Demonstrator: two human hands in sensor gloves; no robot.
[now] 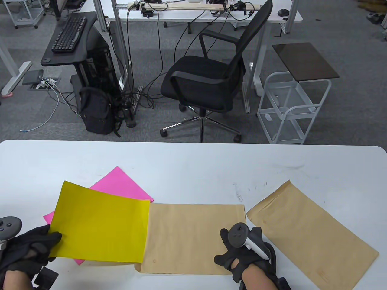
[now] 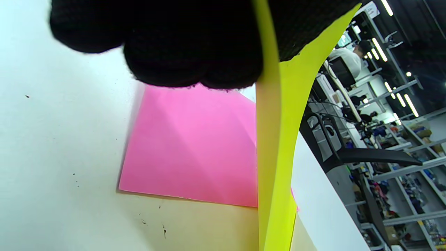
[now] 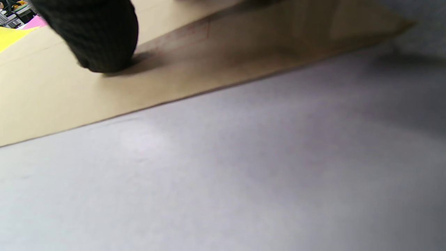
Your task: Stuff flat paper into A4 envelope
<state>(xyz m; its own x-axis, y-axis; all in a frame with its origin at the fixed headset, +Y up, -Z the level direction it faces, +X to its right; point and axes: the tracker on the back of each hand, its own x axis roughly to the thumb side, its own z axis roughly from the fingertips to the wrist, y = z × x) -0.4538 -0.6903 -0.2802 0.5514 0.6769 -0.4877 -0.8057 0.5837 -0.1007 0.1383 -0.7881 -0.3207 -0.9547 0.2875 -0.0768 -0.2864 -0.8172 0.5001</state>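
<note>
My left hand (image 1: pixel 30 244) grips the left edge of a yellow paper sheet (image 1: pixel 99 223) and holds it lifted over the table; its right edge meets the left end of a brown A4 envelope (image 1: pixel 193 235). In the left wrist view the yellow sheet (image 2: pixel 278 139) hangs edge-on from my gloved fingers (image 2: pixel 195 45). A pink sheet (image 1: pixel 121 184) lies flat under it and also shows in the left wrist view (image 2: pixel 195 146). My right hand (image 1: pixel 242 250) presses down on the envelope's right part; a fingertip (image 3: pixel 94 38) rests on the envelope (image 3: pixel 52 101).
A second brown envelope (image 1: pixel 311 235) lies angled at the right on the white table (image 1: pixel 193 163). Beyond the far edge stand an office chair (image 1: pixel 208 81), a white cart (image 1: pixel 290 105) and a backpack (image 1: pixel 96 111).
</note>
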